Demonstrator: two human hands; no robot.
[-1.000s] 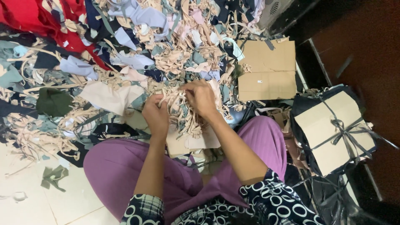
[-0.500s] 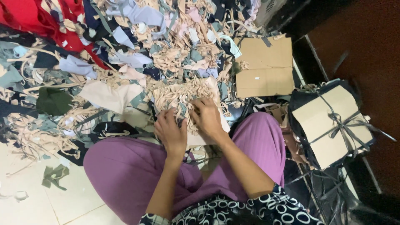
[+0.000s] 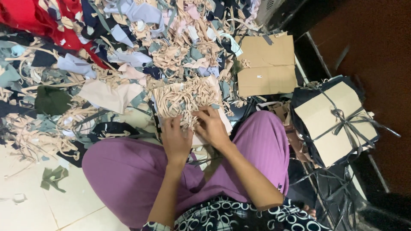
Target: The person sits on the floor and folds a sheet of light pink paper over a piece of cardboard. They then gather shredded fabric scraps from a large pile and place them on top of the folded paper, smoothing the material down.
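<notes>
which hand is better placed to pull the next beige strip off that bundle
Probably the right hand: its fingertips already rest on the beige strip bundle. The left hand sits lower, at the bundle's near edge.

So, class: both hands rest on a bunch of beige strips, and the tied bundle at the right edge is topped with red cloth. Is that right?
Not quite. The head view shows both hands, left and right, on the beige strips, but the tied bundle is topped with plain brown cardboard, not red cloth. The red cloth lies far off, at the top left.
</notes>
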